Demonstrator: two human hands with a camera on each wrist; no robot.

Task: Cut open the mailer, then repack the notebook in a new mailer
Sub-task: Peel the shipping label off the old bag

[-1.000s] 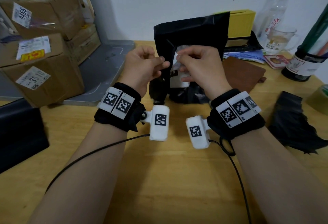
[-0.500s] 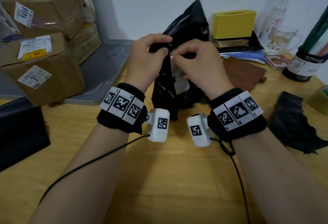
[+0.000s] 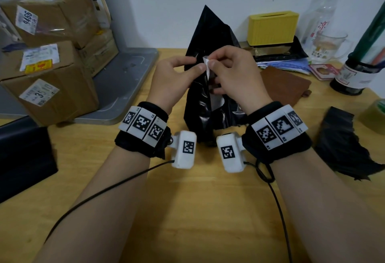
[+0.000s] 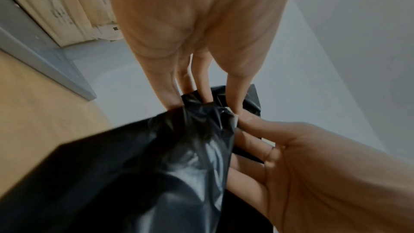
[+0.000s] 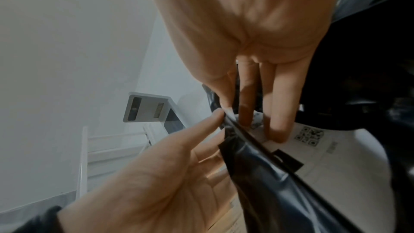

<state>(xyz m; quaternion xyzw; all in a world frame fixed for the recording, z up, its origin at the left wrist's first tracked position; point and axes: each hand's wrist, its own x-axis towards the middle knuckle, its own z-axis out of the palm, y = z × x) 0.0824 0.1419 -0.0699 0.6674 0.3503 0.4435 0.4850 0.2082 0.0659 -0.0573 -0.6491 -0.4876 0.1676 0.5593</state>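
A new black mailer [image 3: 210, 31] stands upright on the wooden table [image 3: 187, 210], its top rising to a point. My left hand [image 3: 194, 64] pinches a crumpled fold of its black plastic [image 4: 179, 148] between thumb and fingers. My right hand [image 3: 210, 62] pinches the lifted corner of a white label [image 3: 206, 69] stuck on the mailer, its other fingers resting on the label [image 5: 336, 157], which carries a QR code. The brown notebook [image 3: 285, 83] lies flat on the table behind my right hand. A torn black mailer [image 3: 343, 148] lies at the right.
Cardboard parcels [image 3: 48, 79] are stacked at the left on a grey tray [image 3: 129, 79]. A black box [image 3: 23, 158] sits at the near left. A yellow box [image 3: 273, 27], a glass mug [image 3: 329, 43], a dark bottle [image 3: 354, 75] and a tape roll [image 3: 375, 116] stand at the back right.
The mailer has turned from face-on to edge-on and its top now points up. Both hands have come together on the white label's corner.
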